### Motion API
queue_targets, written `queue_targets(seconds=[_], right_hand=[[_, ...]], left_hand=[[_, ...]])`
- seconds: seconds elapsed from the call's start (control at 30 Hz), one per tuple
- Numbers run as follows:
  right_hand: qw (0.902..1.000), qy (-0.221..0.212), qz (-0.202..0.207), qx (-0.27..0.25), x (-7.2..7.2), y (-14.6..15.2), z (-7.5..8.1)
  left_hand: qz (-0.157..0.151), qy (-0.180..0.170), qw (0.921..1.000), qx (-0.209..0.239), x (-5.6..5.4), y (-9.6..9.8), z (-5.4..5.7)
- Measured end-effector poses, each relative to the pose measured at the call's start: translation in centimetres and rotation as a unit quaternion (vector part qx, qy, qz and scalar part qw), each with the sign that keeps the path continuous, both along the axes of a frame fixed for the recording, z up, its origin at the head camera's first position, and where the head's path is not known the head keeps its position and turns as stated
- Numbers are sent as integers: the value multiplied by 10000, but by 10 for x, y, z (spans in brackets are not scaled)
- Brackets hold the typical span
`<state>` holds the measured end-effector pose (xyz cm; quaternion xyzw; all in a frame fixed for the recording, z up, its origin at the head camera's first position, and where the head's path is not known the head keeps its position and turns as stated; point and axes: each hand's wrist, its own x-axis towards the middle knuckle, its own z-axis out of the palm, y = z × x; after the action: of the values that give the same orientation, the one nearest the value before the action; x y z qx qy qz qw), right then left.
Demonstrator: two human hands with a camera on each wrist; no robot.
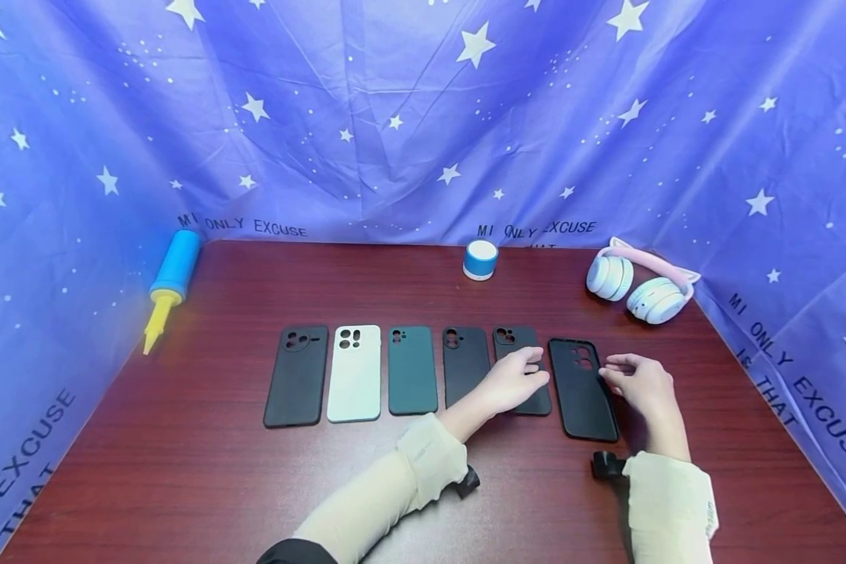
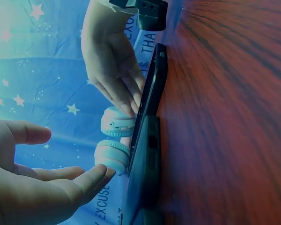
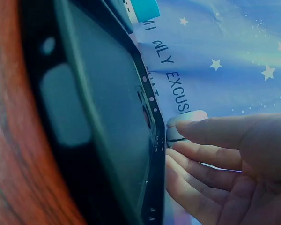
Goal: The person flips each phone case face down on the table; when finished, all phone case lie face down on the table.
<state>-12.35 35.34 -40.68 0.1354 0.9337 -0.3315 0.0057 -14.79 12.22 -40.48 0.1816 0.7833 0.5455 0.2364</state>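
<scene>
Several phone cases lie in a row on the table. At the right end, a black phone case lies with its hollow inside and raised rim facing up. My right hand is beside its right edge, fingers slightly bent; whether the fingertips touch the rim I cannot tell. Over the neighbouring dark phone case, which lies back up, my left hand hovers with loosely spread fingers and nothing in them. It hides part of that case. In the right wrist view, the end case's rim runs close to the right fingertips.
Further left lie another black case, a dark green case, a white case and a black case. Behind them stand a blue-and-white cylinder and cat-ear headphones. A blue-and-yellow hand pump lies at the left edge.
</scene>
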Motion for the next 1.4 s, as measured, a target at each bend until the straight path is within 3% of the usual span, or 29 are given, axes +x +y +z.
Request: queue_targets(seconds=[0.2, 0.4, 0.6, 0.9, 1.07, 1.4], right_hand=[[9992, -141, -82, -361, -4, 0, -3], [9995, -78, -176, -251, -7, -2, -6], [9992, -34, -220, -338, -13, -1, -9], [9971, 75, -306, -697, -24, 4, -15], [9949, 78, -353, -940, -26, 7, -16], [9949, 59, -316, -956, -26, 7, -16]], left_hand=[[-79, -190, 9998, 9, -3, 12, -1], [-162, -456, 9988, -51, -4, 20, -5], [-287, -817, 9959, 245, -7, 20, -10], [-560, -1758, 9749, 1250, -12, 15, -10], [-560, -1916, 9695, 1420, -11, 14, -9], [-465, -1938, 9696, 1423, -6, 17, -7]])
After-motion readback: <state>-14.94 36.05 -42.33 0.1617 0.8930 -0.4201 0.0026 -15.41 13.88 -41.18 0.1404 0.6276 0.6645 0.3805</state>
